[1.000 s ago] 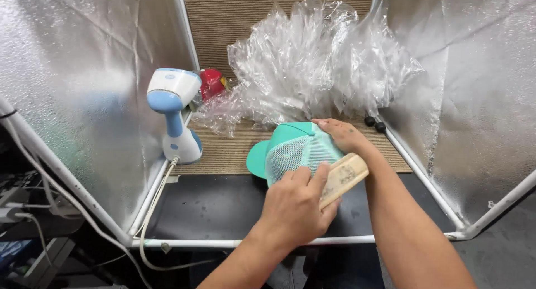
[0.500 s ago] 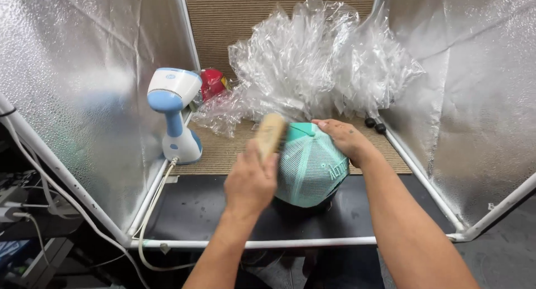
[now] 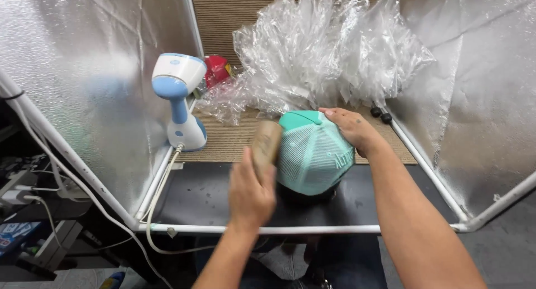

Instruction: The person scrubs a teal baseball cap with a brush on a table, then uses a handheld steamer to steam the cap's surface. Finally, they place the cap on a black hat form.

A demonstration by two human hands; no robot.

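A mint-green mesh cap [image 3: 312,152] sits domed on a dark stand at the middle of the work surface. My right hand [image 3: 349,127] rests flat on the cap's top right side, steadying it. My left hand [image 3: 251,191] grips a tan wooden-backed brush [image 3: 266,144], blurred with motion, its end against the cap's left side.
A white and blue handheld steamer [image 3: 180,99] stands at the left on the woven mat [image 3: 223,144]. A heap of crumpled clear plastic bags [image 3: 329,54] fills the back, with a red object [image 3: 218,70] beside it. Silver reflective walls [image 3: 84,71] enclose both sides. A white tube frame [image 3: 268,229] runs along the front.
My left hand has carried the brush from the cap's right front across to its left side. The cap has turned, its brim no longer showing at the left.
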